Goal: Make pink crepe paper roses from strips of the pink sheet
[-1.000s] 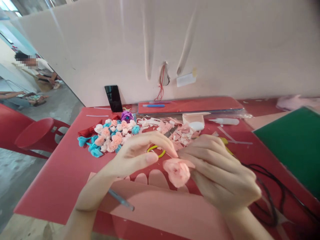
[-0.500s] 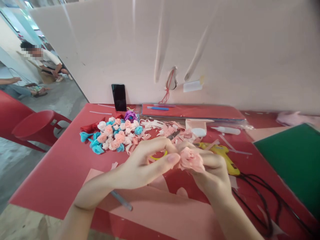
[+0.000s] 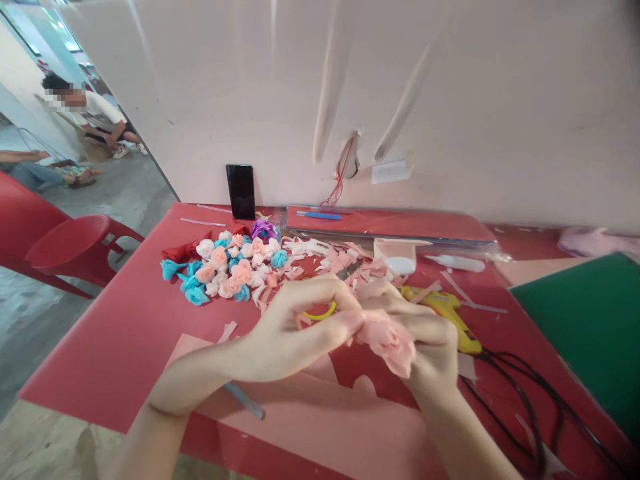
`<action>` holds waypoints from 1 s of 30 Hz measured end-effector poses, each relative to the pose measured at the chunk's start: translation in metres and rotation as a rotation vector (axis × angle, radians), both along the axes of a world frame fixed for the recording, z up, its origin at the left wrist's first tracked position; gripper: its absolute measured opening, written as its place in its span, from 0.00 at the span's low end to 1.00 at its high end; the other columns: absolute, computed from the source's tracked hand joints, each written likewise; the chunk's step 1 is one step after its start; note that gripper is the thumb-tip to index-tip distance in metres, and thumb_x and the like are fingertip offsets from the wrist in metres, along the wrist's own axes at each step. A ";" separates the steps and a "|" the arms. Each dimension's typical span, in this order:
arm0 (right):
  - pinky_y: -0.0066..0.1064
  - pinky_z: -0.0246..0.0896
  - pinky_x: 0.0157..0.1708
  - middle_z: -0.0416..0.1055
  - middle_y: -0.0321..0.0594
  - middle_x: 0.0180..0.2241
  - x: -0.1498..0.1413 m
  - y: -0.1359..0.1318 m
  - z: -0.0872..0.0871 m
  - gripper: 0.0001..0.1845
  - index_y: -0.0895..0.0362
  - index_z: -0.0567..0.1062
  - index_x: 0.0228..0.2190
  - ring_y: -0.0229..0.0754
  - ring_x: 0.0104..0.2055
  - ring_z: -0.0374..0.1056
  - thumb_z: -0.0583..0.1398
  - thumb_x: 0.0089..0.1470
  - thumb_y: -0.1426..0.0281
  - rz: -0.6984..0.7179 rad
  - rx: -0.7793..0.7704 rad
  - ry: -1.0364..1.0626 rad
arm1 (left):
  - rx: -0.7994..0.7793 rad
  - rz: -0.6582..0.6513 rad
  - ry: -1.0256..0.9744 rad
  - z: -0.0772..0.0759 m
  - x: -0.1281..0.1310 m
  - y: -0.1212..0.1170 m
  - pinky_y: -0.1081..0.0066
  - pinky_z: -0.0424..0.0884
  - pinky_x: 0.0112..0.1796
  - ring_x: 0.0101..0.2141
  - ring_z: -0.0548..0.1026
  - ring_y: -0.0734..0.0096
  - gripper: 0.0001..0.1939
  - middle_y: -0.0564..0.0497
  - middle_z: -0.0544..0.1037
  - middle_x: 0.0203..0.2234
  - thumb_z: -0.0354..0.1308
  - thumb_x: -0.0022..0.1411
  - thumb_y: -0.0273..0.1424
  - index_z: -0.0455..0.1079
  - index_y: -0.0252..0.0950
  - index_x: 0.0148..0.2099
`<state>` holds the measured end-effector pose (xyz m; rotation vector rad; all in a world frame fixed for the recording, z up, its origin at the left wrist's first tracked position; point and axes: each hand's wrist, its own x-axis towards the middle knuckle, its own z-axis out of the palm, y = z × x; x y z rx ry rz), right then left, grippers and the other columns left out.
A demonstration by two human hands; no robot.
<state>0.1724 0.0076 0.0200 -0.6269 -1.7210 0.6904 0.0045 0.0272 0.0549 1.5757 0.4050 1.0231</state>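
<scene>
A pink paper rose (image 3: 390, 341) is held between my two hands above the red table (image 3: 115, 347). The thumb and forefinger of my left hand (image 3: 300, 330) pinch its left side. Curled fingers of my right hand (image 3: 430, 333) grip it from behind and the right; the fingertips are partly hidden by the petals. Below the hands lie a long sheet of pink paper (image 3: 320, 420) and a grey stick (image 3: 244, 400). Behind my left hand shows a yellow scissor handle (image 3: 320, 312).
Finished paper flowers (image 3: 230, 267) are heaped at the left, with paper scraps (image 3: 345, 260) beside them. A yellow glue gun (image 3: 455, 317) with black cable lies at the right, near a green sheet (image 3: 580, 327). A phone (image 3: 241, 192) leans on the white panel. Two people are at far left.
The paper rose has tilted, its bloom turning down and to the right. Both hands keep their grip, with the right fingers shifted slightly.
</scene>
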 end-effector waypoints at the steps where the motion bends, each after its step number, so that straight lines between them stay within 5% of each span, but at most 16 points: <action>1: 0.35 0.60 0.30 0.70 0.36 0.24 0.001 0.000 0.001 0.10 0.53 0.75 0.26 0.40 0.29 0.61 0.57 0.56 0.70 -0.002 0.026 -0.003 | -0.010 -0.017 -0.004 0.000 0.000 0.000 0.73 0.61 0.31 0.25 0.63 0.77 0.11 0.56 0.63 0.20 0.50 0.59 0.23 0.61 0.35 0.24; 14: 0.36 0.61 0.31 0.72 0.39 0.26 0.006 0.001 0.010 0.08 0.55 0.75 0.32 0.41 0.31 0.61 0.55 0.58 0.69 0.041 0.195 -0.166 | 0.132 0.019 0.206 0.016 -0.006 -0.009 0.73 0.62 0.33 0.24 0.62 0.79 0.10 0.56 0.64 0.19 0.51 0.55 0.21 0.58 0.34 0.23; 20: 0.35 0.62 0.31 0.70 0.40 0.25 0.005 -0.001 0.011 0.09 0.58 0.74 0.29 0.40 0.32 0.60 0.55 0.57 0.73 0.076 0.193 -0.185 | 0.150 -0.106 0.095 0.012 -0.004 -0.004 0.70 0.63 0.37 0.26 0.63 0.76 0.11 0.56 0.63 0.18 0.48 0.54 0.20 0.57 0.35 0.22; 30: 0.35 0.61 0.32 0.68 0.40 0.22 0.005 -0.009 0.020 0.11 0.58 0.70 0.26 0.41 0.32 0.59 0.52 0.51 0.82 0.041 0.253 -0.309 | -0.035 -0.032 0.279 0.026 -0.008 -0.012 0.72 0.62 0.31 0.27 0.62 0.74 0.10 0.54 0.63 0.20 0.51 0.55 0.22 0.59 0.35 0.23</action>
